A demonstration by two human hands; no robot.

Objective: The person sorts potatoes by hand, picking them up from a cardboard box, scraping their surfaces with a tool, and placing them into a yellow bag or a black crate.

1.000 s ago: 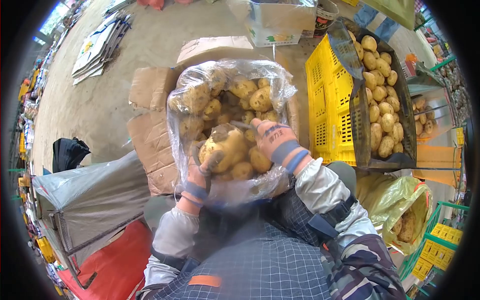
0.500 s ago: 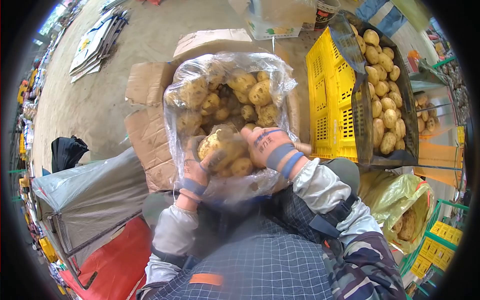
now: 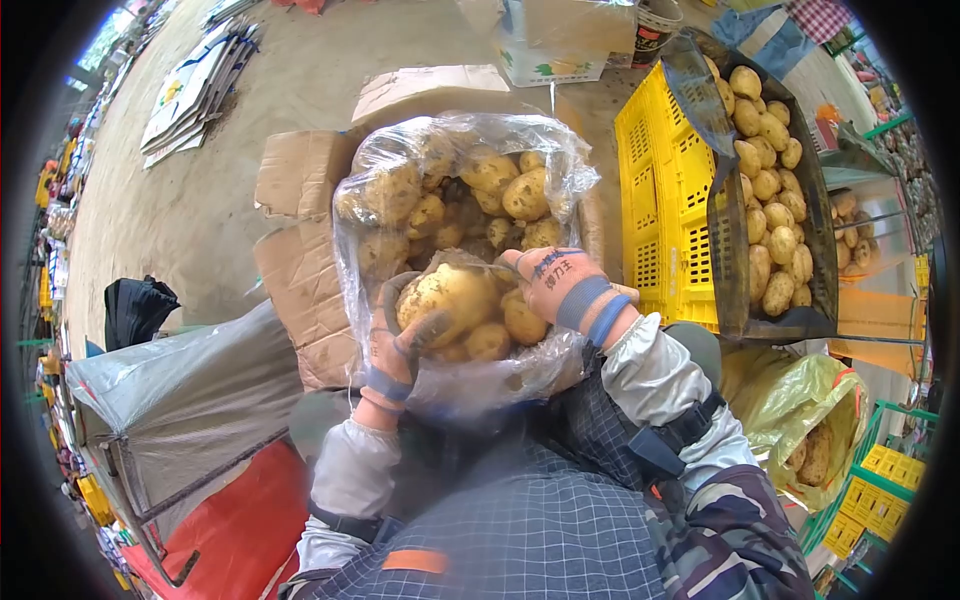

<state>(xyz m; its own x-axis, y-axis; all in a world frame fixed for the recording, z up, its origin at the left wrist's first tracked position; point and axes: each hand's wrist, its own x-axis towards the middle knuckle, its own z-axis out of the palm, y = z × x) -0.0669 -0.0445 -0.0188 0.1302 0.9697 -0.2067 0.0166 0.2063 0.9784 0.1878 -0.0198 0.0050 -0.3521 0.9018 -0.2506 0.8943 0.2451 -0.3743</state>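
In an orange work glove, my left hand [image 3: 392, 335] is closed around the lower left side of a large pale potato [image 3: 440, 303]. A thin brownish sheet or flap [image 3: 458, 259] lies along the potato's top edge and stretches toward my right hand [image 3: 560, 285]. That hand wears a matching printed glove, its fingers pinched together at the sheet's right end; I cannot tell exactly what is between them. Below both hands, more potatoes [image 3: 487, 341] fill a cardboard box [image 3: 300, 262] lined with a clear plastic bag [image 3: 365, 180]. Some carry dark soil.
To the right stands a yellow crate [image 3: 655, 200] beside a dark-lined container of potatoes [image 3: 777, 214]. A yellowish plastic sack [image 3: 790, 400] lies at lower right. Flattened cartons [image 3: 197, 90] are at upper left, a white box [image 3: 552, 55] at the back, and grey sheeting [image 3: 200, 385] at left.
My right hand has drawn a little to the right, away from the large potato, uncovering more potatoes beneath. My left hand keeps hold of the potato. The whole view has shifted slightly.
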